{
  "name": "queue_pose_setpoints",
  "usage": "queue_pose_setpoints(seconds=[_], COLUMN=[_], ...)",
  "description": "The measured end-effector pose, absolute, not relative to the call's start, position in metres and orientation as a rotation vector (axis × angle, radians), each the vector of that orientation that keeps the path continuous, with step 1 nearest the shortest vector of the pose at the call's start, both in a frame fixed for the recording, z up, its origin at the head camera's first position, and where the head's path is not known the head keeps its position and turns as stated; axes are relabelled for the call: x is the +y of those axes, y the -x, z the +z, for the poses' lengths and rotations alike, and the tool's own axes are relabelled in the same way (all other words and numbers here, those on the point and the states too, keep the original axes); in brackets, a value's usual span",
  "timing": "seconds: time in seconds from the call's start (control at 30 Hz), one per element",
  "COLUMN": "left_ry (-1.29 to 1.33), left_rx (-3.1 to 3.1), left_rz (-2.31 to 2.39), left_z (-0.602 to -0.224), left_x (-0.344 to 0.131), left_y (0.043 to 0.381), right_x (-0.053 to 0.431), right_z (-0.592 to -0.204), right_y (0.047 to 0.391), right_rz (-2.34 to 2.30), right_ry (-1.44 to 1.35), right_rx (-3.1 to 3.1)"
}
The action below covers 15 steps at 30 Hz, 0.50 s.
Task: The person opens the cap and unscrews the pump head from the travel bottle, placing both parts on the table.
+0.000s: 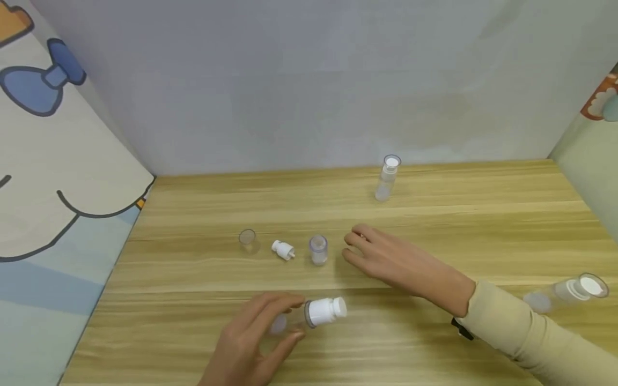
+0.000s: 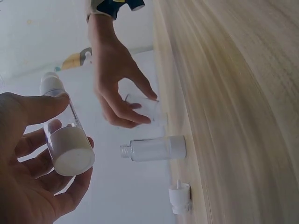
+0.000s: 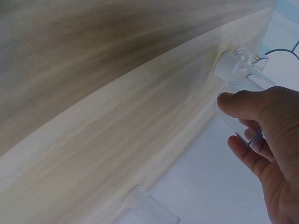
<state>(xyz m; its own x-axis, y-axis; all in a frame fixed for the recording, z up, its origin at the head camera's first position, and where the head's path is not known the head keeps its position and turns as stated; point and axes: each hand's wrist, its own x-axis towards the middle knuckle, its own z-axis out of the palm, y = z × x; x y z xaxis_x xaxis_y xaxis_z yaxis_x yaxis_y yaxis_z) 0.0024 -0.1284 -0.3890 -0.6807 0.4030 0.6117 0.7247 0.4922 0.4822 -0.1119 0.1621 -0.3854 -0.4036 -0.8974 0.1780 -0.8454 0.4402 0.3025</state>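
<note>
My left hand holds a clear bottle with a white pump top, tilted above the table. In the left wrist view its white base faces the camera. My right hand holds a clear cap between thumb and fingers, low over the table; the head view hides this cap behind the hand. Between the hands an uncapped clear bottle stands upright, its threaded neck bare in the left wrist view. Left of it lies a white pump head, and farther left is another clear cap.
A capped bottle stands near the back wall. Another capped bottle stands at the right, close to the right sleeve. Cartoon-printed panels border the wooden table on both sides.
</note>
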Motion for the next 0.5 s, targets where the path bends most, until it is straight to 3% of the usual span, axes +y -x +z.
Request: queue_pose_setpoints(seconds=[0.5], left_ry=[0.911], left_rx=[-2.337], left_rz=[-1.035], left_z=[-0.389], left_x=[-0.133], left_y=[-0.004], right_x=[0.147], right_z=[-0.404], right_y=[0.135], right_rz=[-0.402], right_ry=[-1.503], right_rx=[-2.404])
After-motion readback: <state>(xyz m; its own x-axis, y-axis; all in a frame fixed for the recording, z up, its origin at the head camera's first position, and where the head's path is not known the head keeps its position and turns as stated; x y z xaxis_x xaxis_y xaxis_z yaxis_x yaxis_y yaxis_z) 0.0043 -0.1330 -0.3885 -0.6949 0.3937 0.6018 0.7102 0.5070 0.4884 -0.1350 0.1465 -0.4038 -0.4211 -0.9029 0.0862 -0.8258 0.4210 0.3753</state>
